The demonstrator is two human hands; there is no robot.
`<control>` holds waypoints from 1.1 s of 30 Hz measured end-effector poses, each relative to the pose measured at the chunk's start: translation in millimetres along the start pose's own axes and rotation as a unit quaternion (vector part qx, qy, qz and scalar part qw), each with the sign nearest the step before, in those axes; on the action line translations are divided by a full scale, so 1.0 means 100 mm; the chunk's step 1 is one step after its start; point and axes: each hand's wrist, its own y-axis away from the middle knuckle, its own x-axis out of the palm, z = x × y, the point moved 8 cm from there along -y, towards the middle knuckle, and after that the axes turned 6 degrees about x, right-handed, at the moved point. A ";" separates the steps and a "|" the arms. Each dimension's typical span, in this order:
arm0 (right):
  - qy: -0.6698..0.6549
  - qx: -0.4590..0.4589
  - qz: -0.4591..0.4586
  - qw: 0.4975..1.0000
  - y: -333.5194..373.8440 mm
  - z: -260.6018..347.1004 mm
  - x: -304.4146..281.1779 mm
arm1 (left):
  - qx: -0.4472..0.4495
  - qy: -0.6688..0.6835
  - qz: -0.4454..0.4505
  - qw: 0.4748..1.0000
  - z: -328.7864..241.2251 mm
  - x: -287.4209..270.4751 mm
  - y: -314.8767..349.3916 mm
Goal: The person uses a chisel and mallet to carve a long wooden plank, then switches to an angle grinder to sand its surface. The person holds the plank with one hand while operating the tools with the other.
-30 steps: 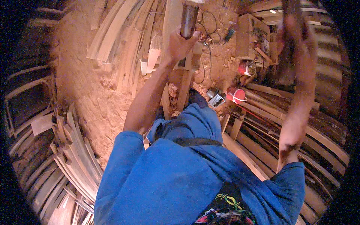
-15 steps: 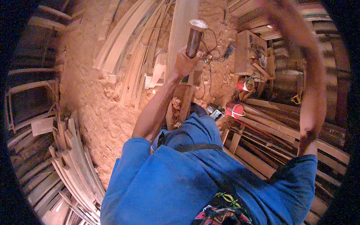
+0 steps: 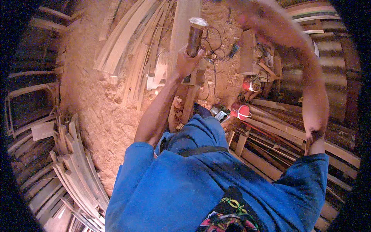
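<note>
My left hand (image 3: pixel 187 63) is wrapped round a thick, dark, round chisel handle (image 3: pixel 194 41) with a pale, battered top. The handle stands nearly upright. Its lower end and any blade are hidden by my fist. Beneath it lies a long wooden beam (image 3: pixel 186 17) running away from me. My right arm is raised and bent inward across the upper right, and the right hand (image 3: pixel 244 12) is smeared by motion near the top edge. Whether it holds anything does not show.
Long planks (image 3: pixel 125 46) lie left of the beam on sawdust. A cable (image 3: pixel 215 73) curls on the right, near a wooden box (image 3: pixel 247 54) and a red bucket (image 3: pixel 240 111). Stacked timber (image 3: pixel 274 125) fills the right; more boards (image 3: pixel 75 158) stand at left.
My right forearm has swung inward and left, bringing the hand toward the top middle. My left hand and the chisel handle sit slightly further left in view.
</note>
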 end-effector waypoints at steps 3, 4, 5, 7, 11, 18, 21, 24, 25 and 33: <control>0.044 0.000 -0.010 0.999 0.39 0.21 -0.20 | 0.007 0.062 -0.005 0.998 0.02 0.01 0.01; 0.054 -0.030 -0.014 0.998 0.57 0.30 -0.13 | 0.020 0.081 -0.008 0.996 0.01 0.01 0.01; 0.063 -0.055 -0.017 0.996 0.74 0.36 0.00 | 0.007 0.061 -0.005 0.998 0.05 0.02 0.02; 0.078 -0.092 -0.028 0.992 0.95 0.41 0.36 | 0.005 0.005 -0.005 1.000 0.07 0.02 0.03; 0.128 -0.116 -0.053 0.984 0.34 0.22 0.77 | 0.047 0.027 -0.015 0.998 -0.01 0.03 -0.01; 0.071 0.075 0.041 0.994 0.22 0.01 -0.02 | -0.010 0.023 0.004 1.000 0.05 0.03 0.00; 0.070 -0.028 -0.006 0.997 0.71 0.27 0.10 | -0.003 0.012 0.007 1.000 0.05 0.02 0.02; 0.077 -0.083 -0.035 0.993 0.89 0.29 0.58 | 0.000 0.026 0.000 1.000 0.02 0.03 0.05; 0.083 -0.096 -0.048 0.991 0.77 0.23 0.70 | 0.003 0.031 -0.004 0.999 0.01 0.02 0.04; 0.048 -0.040 -0.106 0.992 -0.03 -0.08 0.06 | -0.003 -0.022 0.000 1.000 0.10 0.03 0.01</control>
